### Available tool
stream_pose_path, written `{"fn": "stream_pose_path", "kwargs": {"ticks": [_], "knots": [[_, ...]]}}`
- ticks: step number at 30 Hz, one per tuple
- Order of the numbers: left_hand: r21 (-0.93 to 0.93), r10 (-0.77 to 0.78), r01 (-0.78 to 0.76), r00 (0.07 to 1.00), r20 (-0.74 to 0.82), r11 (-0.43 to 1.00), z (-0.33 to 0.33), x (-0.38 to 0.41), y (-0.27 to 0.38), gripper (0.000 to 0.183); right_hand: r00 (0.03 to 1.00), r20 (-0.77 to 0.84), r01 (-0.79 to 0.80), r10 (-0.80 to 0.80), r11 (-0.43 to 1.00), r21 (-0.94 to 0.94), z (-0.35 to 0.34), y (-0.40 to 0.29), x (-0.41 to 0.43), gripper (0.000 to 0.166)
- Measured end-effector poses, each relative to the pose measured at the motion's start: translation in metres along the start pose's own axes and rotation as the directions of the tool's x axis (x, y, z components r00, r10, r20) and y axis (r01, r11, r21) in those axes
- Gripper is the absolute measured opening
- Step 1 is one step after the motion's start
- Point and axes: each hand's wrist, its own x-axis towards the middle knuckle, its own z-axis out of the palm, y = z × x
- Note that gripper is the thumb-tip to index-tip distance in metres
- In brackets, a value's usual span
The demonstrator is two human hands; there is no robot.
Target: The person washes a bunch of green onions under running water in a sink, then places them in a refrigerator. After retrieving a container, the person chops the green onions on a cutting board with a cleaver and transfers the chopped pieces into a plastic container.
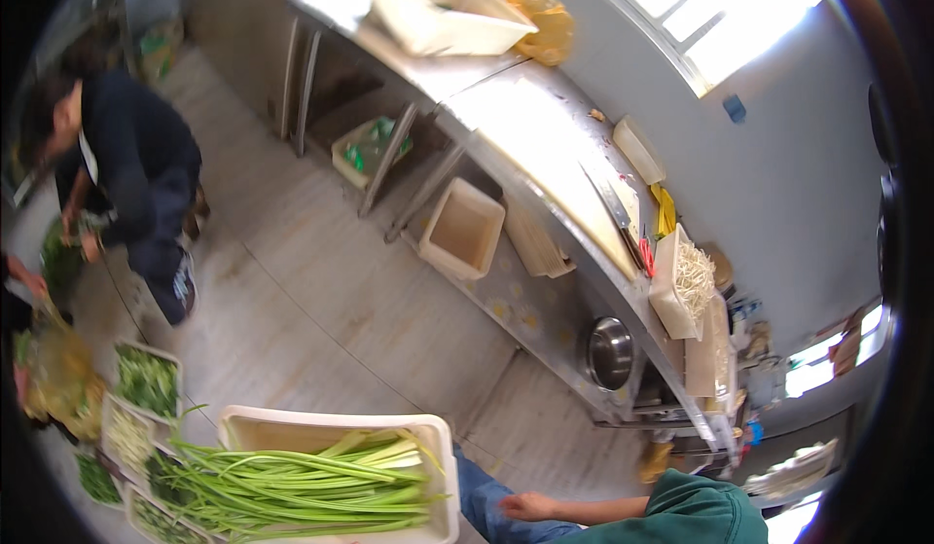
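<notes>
My right hand (527, 506), below a green sleeve, is over the leg of my blue jeans (481, 493) at the bottom right; no object shows in it and its fingers are blurred. My left hand is out of view. Left of my leg is a white plastic tub (446, 464) with long green leafy stalks (314, 482) lying lengthwise in it, their thin ends hanging over its left side. Beside those ends, smaller tubs hold chopped greens (146, 380), pale chopped vegetables (128, 438) and other cut greens (164, 522).
A person (139, 150) in dark clothes bends over greens at the left; another person's hand (29, 281) shows nearby. Across the tiled floor (321, 310), a steel worktable (540, 201) carries a large knife (616, 212), a tub of bean sprouts (660, 281) and a white basin (438, 33).
</notes>
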Motion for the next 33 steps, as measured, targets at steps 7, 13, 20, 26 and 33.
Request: {"fn": "stream_pose_path", "kwargs": {"ticks": [7,13,20,26,33], "knots": [[0.002,0.220,-0.221,0.972,0.081,0.975,0.133,-0.022,0.152,0.039,0.772,-0.584,0.300,-0.253,0.954,-0.017,-0.165,0.039,-0.059,0.031],[-0.607,0.082,0.087,0.966,0.245,0.790,0.291,-0.074,0.347,0.040,0.057,-0.979,0.479,-0.197,0.866,-0.147,-0.325,0.047,-0.117,0.025],[-0.464,0.049,0.138,0.929,0.368,0.875,0.349,-0.078,0.453,0.048,0.029,-0.998,0.045,0.055,0.997,0.056,-0.508,0.122,-0.034,0.044],[-0.477,0.165,0.021,0.924,0.344,0.878,0.355,-0.017,0.523,0.051,0.559,-0.829,0.094,0.026,0.991,0.094,-0.579,0.168,-0.026,0.065],[-0.556,0.260,-0.181,0.963,0.067,0.811,0.352,0.016,0.609,0.044,0.353,-0.935,0.334,-0.023,0.937,0.103,-0.587,0.085,-0.090,0.023]]}}
